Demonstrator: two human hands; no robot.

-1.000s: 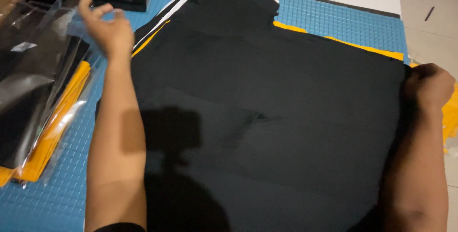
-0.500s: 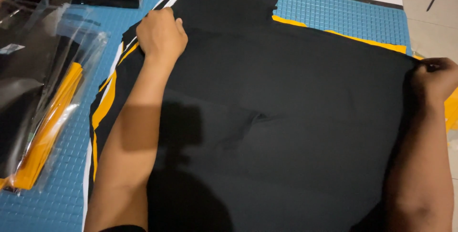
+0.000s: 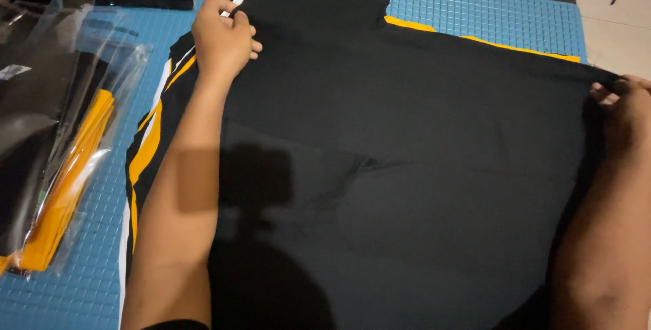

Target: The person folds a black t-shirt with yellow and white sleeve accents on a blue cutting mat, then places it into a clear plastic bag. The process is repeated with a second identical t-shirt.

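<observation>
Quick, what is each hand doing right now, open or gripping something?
Left hand: closed, gripping the left edge of the black garment.
Right hand: fingers pinching the garment's right edge.

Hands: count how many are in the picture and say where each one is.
2. The left hand presses the upper left part of the black garment; the right hand pinches its right edge. No others show.

Overhead light threw my head-camera's shadow onto the black garment [image 3: 420,167]; plastic bags [image 3: 74,99] glared, edges slightly soft
</observation>
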